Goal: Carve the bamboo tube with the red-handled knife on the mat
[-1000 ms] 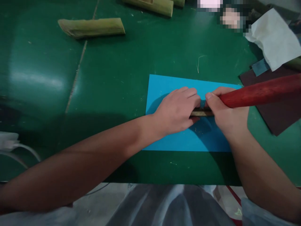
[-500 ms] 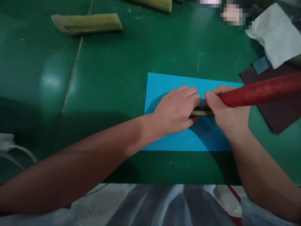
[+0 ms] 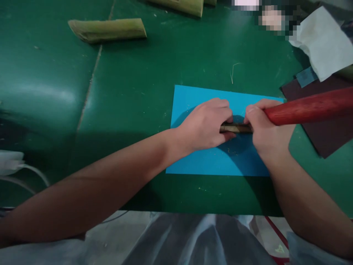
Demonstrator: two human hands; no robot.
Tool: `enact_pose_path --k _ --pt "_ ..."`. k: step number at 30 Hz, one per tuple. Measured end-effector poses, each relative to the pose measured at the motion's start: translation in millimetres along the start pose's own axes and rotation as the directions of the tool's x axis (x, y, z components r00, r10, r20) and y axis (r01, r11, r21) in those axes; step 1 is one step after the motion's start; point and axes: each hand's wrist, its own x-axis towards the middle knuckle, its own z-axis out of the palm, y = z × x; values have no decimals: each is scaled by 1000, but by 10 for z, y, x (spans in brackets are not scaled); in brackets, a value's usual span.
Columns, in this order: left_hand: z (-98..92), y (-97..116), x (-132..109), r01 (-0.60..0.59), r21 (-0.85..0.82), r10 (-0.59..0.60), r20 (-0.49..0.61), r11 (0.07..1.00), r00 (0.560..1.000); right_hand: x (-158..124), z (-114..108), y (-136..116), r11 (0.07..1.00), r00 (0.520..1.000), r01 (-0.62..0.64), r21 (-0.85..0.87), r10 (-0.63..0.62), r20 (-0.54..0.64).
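Note:
My left hand (image 3: 207,123) is closed around one end of a thin, brownish bamboo strip (image 3: 237,128), thumb below and fingers above. The strip runs level toward my right hand (image 3: 271,136), which is wrapped round a tool with a thick, red wooden handle (image 3: 314,106). Its handle slants up to the right and leaves the view. The tool's working end is hidden by my fingers, as is the strip's right end. Both hands are over a bright blue sheet (image 3: 190,165), where small shavings lie.
A split bamboo piece (image 3: 110,31) lies at the upper left, another bamboo length (image 3: 182,6) at the top. Right of the sheet are a dark maroon sheet (image 3: 322,136) and white paper (image 3: 324,42). A white plug with cables (image 3: 11,162) sits at the left on the green table (image 3: 124,92).
My hands have drawn slightly apart: the right one with the tool shifted a little right, the left a little left. More of the bamboo strip shows between them. The view has shifted slightly.

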Motion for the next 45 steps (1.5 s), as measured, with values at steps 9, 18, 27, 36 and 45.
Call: enact_pose_path --k 9,18,27,36,45 --pt "43 3 -15 -18 23 18 -13 1000 1000 70 -26 17 1000 999 -18 5 18 50" --pt "21 45 10 13 44 -14 28 999 1000 73 4 -11 999 1000 -15 34 15 12" --pt "28 26 0 -18 36 18 3 999 1000 95 8 40 999 998 41 34 -42 50" --pt "18 -2 0 -14 13 15 -15 1000 1000 40 10 81 992 997 70 107 -66 -32" --pt "43 -14 14 -13 14 13 -5 1000 1000 87 19 89 998 998 54 38 -55 23"
